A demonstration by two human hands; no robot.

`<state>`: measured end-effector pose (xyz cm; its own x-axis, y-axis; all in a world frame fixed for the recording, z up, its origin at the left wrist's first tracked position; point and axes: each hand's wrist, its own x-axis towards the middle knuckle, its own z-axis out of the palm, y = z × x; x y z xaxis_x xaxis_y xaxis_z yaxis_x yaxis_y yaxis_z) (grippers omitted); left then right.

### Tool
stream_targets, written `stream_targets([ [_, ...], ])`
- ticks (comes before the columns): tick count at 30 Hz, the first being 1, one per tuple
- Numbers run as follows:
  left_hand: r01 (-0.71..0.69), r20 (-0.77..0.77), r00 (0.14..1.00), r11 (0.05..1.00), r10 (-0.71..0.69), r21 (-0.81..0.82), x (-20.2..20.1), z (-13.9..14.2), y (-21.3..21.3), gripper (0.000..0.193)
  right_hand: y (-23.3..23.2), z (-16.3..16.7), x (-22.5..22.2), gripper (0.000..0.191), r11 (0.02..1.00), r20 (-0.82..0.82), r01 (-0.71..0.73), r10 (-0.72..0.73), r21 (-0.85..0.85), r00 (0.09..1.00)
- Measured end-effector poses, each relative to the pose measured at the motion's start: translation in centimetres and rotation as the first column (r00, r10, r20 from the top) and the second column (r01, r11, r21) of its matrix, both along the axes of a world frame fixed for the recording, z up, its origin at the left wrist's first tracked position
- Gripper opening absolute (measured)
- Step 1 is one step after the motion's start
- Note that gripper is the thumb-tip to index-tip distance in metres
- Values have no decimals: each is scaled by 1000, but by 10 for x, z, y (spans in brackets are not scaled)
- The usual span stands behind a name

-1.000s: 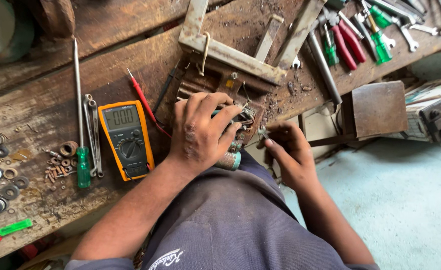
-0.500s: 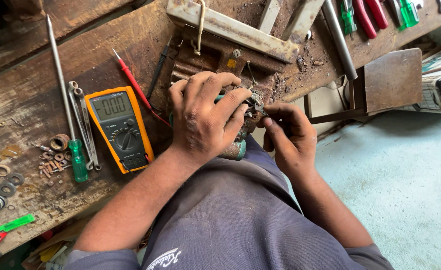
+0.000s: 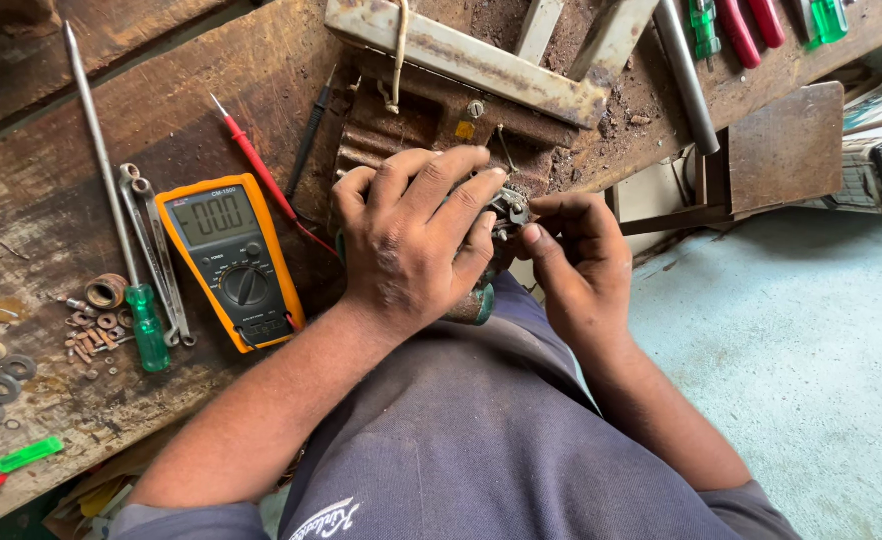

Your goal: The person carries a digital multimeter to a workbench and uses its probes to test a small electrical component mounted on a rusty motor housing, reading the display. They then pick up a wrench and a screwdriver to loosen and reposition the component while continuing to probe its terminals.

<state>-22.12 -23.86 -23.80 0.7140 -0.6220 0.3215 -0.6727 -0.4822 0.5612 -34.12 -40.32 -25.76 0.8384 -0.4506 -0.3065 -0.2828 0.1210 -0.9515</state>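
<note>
The left hand point(image 3: 416, 240) is wrapped over a small metal part point(image 3: 507, 208) at the near edge of the wooden workbench point(image 3: 211, 90), fingers curled and pressed down on it, so that most of the part is hidden beneath the palm; only a grey, toothed-looking end shows past the fingertips, and a green-tinted portion below the heel of the hand. The right hand point(image 3: 576, 255) meets that exposed end from the opposite side, thumb and forefinger pinched together on it; what exactly lies between them is too small to tell. In my judgement the work is fine fitting or adjustment on the exposed end, and it is best served by keeping the left-hand clamp firm and steady against the bench edge while the right-hand pinch makes small, controlled movements. The part overhangs the person's lap, so anything loosened could fall there; working closer over the bench would be safer. To the outside of the left hand lie an orange multimeter point(image 3: 229, 260), its red probe point(image 3: 256, 165), a green-handled screwdriver point(image 3: 147, 325) and loose washers point(image 3: 1, 372), all untouched.
</note>
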Motion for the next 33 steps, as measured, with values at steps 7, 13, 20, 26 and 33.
stream_targets([
  [7, 13, -1, 1000, 999, -13, 46, 0, -4, 1, 32, -20, 3, 8, 13, 980, -13, -141, 141, -140, 990],
  [13, 19, 14, 1000, 998, -20, 65, 1, -6, 1, 32, -37, 11, 19, 13, 835, -105, -321, 307, -447, 946],
  [20, 19, 36, 999, 997, -22, 73, 2, -9, 1, 31, -49, 18, 34, 14, 772, -64, -439, 465, -460, 883],
  [26, 11, 39, 999, 998, -13, 58, 2, -12, 1, 29, -81, 42, 88, 12, 435, -80, -696, 815, -571, 574],
  [33, -21, 52, 998, 999, 19, 37, 2, -11, -1, 26, -87, 84, 116, 27, 133, -353, -775, 834, -618, 424],
])
